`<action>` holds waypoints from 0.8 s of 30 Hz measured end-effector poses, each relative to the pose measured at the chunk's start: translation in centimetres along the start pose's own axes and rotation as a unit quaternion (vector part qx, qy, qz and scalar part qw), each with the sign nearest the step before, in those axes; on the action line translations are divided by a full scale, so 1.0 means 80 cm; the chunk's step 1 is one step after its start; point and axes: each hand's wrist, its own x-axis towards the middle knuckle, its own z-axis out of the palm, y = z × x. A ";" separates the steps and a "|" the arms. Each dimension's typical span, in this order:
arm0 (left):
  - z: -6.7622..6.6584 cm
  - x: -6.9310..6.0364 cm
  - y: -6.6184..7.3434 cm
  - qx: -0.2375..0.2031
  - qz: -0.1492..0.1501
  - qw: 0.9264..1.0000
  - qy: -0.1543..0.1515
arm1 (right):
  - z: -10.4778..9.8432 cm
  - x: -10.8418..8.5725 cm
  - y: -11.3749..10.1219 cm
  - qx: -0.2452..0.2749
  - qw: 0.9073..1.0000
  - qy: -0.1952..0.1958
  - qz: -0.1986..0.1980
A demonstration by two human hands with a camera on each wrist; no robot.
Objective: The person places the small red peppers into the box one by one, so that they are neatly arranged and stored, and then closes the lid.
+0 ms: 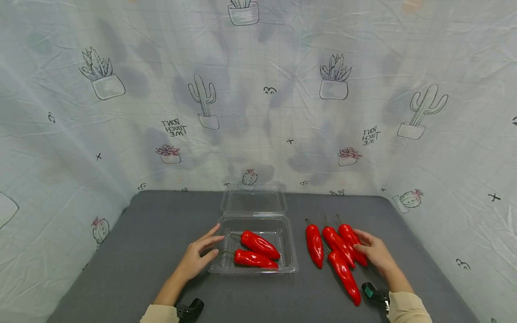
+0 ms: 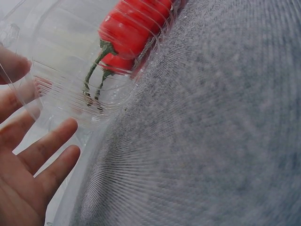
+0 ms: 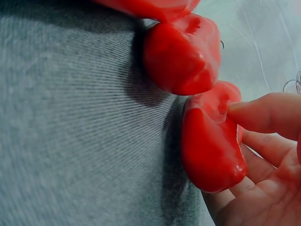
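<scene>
Two red peppers (image 1: 258, 244) lie in a clear plastic container (image 1: 294, 255), their green stems pointing left. My left hand (image 1: 198, 255) is at the container's left wall, fingers spread and fairly straight; the left wrist view shows the fingertips (image 2: 66, 129) by the ridged clear side. On the right, several more red peppers lie on the table. The rightmost pepper (image 1: 353, 242) is pinched by my right hand (image 1: 375, 253), with the thumb (image 3: 263, 113) on top and the other fingers along its far side. That pepper (image 3: 214, 146) touches or nearly touches its neighbour (image 3: 183, 56).
The container's clear lid (image 1: 253, 199) stands folded open at the back. A grey cloth (image 1: 153, 242) covers the table. White printed sheeting (image 1: 258, 112) hangs behind and at both sides. One pepper (image 1: 345, 278) lies nearer the front than the others.
</scene>
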 end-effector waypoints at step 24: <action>0.000 -0.001 0.002 0.007 0.011 1.000 0.006 | -0.001 -0.001 -0.050 0.036 0.999 -0.010 -0.019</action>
